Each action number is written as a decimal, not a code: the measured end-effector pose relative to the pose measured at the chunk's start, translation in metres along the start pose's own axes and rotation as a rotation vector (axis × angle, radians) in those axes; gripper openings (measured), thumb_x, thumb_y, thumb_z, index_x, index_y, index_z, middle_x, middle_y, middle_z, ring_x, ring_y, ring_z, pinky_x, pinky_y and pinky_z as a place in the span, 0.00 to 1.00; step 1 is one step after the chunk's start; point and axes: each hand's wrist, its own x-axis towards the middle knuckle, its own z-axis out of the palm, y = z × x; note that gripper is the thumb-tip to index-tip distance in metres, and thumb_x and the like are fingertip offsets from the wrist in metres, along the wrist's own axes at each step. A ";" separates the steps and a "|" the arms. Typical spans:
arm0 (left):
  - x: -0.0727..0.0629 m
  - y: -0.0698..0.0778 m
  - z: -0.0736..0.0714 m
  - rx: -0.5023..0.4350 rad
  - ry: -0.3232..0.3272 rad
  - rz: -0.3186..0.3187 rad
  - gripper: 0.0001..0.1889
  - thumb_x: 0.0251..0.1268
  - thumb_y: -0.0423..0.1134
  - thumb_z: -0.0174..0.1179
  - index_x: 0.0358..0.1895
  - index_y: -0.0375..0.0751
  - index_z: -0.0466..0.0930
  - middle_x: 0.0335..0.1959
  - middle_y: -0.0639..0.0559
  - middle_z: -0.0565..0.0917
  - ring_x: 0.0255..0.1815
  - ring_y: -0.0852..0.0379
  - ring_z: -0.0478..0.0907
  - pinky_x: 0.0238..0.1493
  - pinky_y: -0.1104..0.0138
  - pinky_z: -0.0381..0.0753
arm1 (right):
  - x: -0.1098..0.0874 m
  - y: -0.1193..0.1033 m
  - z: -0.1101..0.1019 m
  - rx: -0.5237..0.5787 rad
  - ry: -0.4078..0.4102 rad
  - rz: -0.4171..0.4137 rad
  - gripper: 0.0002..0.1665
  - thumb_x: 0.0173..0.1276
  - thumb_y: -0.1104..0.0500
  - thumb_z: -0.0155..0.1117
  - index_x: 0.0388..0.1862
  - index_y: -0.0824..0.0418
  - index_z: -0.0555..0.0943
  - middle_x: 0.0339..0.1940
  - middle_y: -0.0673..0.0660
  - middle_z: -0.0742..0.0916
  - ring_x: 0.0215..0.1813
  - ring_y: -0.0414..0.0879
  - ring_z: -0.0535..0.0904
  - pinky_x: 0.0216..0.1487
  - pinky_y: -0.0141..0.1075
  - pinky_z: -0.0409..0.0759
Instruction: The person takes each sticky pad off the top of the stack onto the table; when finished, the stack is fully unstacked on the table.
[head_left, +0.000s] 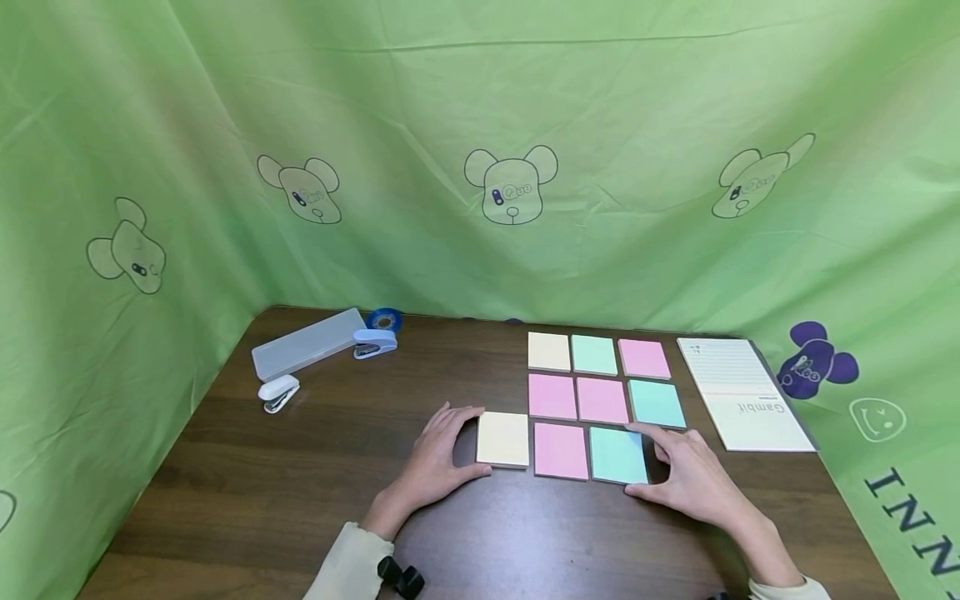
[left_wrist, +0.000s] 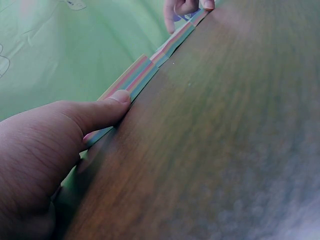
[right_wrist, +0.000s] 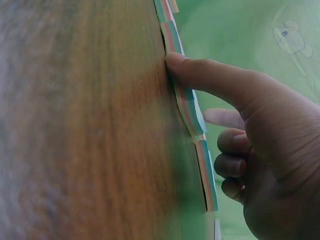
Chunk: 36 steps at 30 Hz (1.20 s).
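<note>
Sticky note pads lie in three rows on the dark wooden table. At the front row's left end is a cream sticky note pad (head_left: 502, 439), its striped edge taller than its neighbours' in the left wrist view. My left hand (head_left: 433, 461) grips it from the left, thumb at the near edge and fingers at the far corner. A pink pad (head_left: 560, 452) sits just right of it. At the row's right end, my right hand (head_left: 693, 472) holds a teal sticky note pad (head_left: 617, 456) between thumb and index finger at its right corners. Its other fingers are curled in.
Behind are pink pads (head_left: 552, 396), a teal pad (head_left: 657, 404) and a cream pad (head_left: 548, 352). A lined notepad (head_left: 738, 396) lies at right. Back left hold a grey case (head_left: 307, 343), a blue tape roll (head_left: 384, 320), a blue stapler (head_left: 374, 342) and a white stapler (head_left: 278, 393).
</note>
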 end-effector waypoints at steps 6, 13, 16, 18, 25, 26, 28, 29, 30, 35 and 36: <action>0.000 0.000 0.000 0.001 -0.002 0.001 0.45 0.62 0.50 0.84 0.80 0.43 0.73 0.75 0.48 0.80 0.81 0.45 0.72 0.90 0.45 0.55 | 0.000 0.000 -0.001 0.020 -0.037 0.035 0.49 0.47 0.41 0.95 0.68 0.53 0.86 0.26 0.36 0.76 0.35 0.33 0.69 0.44 0.39 0.66; 0.000 0.000 -0.001 -0.003 0.000 0.006 0.45 0.63 0.50 0.84 0.80 0.42 0.73 0.75 0.47 0.81 0.81 0.45 0.72 0.91 0.45 0.55 | 0.000 -0.003 -0.001 0.032 -0.029 0.052 0.52 0.47 0.40 0.95 0.71 0.53 0.85 0.25 0.38 0.73 0.36 0.36 0.67 0.44 0.38 0.66; 0.000 0.000 -0.001 -0.003 0.003 0.012 0.45 0.63 0.50 0.84 0.80 0.42 0.73 0.75 0.47 0.81 0.80 0.45 0.73 0.91 0.45 0.55 | 0.002 -0.009 -0.001 0.048 -0.014 0.050 0.52 0.49 0.39 0.94 0.72 0.53 0.85 0.24 0.38 0.70 0.38 0.38 0.65 0.45 0.37 0.65; 0.000 0.000 -0.001 -0.004 0.002 0.015 0.45 0.63 0.50 0.84 0.80 0.42 0.73 0.75 0.47 0.81 0.80 0.45 0.73 0.91 0.45 0.55 | 0.004 -0.014 0.000 0.060 0.000 0.037 0.51 0.50 0.39 0.94 0.72 0.52 0.85 0.24 0.37 0.68 0.37 0.37 0.64 0.45 0.35 0.63; 0.000 -0.003 0.001 -0.003 0.003 0.031 0.46 0.62 0.51 0.84 0.80 0.42 0.73 0.75 0.47 0.81 0.80 0.45 0.73 0.90 0.45 0.55 | 0.020 -0.039 0.006 0.161 0.061 -0.060 0.40 0.57 0.50 0.91 0.68 0.54 0.87 0.26 0.34 0.60 0.32 0.31 0.55 0.45 0.32 0.56; 0.000 -0.003 0.001 -0.001 0.001 0.033 0.46 0.63 0.51 0.84 0.81 0.42 0.72 0.75 0.47 0.80 0.80 0.45 0.73 0.90 0.45 0.55 | 0.023 -0.043 0.008 0.178 0.066 -0.070 0.39 0.58 0.51 0.91 0.68 0.54 0.87 0.27 0.33 0.59 0.32 0.30 0.54 0.45 0.32 0.56; 0.001 -0.004 0.002 -0.001 0.001 0.037 0.46 0.63 0.51 0.84 0.81 0.42 0.72 0.75 0.47 0.80 0.80 0.45 0.73 0.91 0.45 0.55 | 0.028 -0.050 0.012 0.196 0.072 -0.091 0.38 0.59 0.54 0.90 0.68 0.55 0.87 0.27 0.33 0.58 0.31 0.29 0.53 0.45 0.32 0.56; 0.001 -0.004 0.002 -0.002 -0.001 0.037 0.46 0.63 0.51 0.84 0.81 0.42 0.72 0.75 0.47 0.80 0.80 0.46 0.73 0.91 0.45 0.55 | 0.030 -0.054 0.014 0.197 0.072 -0.098 0.38 0.59 0.54 0.90 0.69 0.55 0.87 0.27 0.32 0.58 0.30 0.28 0.53 0.45 0.32 0.56; 0.001 -0.004 0.002 -0.001 0.000 0.039 0.46 0.63 0.51 0.84 0.81 0.42 0.72 0.75 0.47 0.80 0.80 0.45 0.73 0.90 0.44 0.55 | 0.033 -0.058 0.016 0.195 0.072 -0.104 0.38 0.59 0.54 0.90 0.69 0.55 0.87 0.27 0.32 0.58 0.30 0.28 0.53 0.45 0.32 0.56; 0.002 -0.003 0.000 -0.014 -0.008 0.011 0.47 0.63 0.51 0.84 0.82 0.42 0.71 0.76 0.47 0.80 0.81 0.45 0.72 0.91 0.45 0.54 | 0.043 -0.074 0.025 0.173 0.057 -0.123 0.40 0.58 0.51 0.90 0.69 0.55 0.87 0.23 0.35 0.63 0.30 0.28 0.57 0.46 0.33 0.60; 0.001 -0.002 0.000 -0.014 -0.007 0.007 0.47 0.62 0.51 0.84 0.82 0.42 0.71 0.76 0.47 0.79 0.81 0.45 0.72 0.91 0.44 0.54 | 0.046 -0.077 0.027 0.176 0.052 -0.125 0.40 0.58 0.51 0.90 0.70 0.55 0.86 0.23 0.35 0.64 0.29 0.28 0.57 0.45 0.33 0.60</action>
